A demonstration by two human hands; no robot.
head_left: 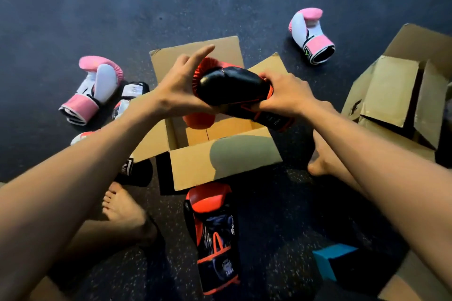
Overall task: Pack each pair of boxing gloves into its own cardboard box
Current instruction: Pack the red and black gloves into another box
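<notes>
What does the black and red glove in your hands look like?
The held black and red boxing glove looks shiny and padded, with red pleated trim at its rounded end. It lies sideways above the open cardboard box. The left hand supports its rounded end; the right hand grips it near the cuff.
</notes>
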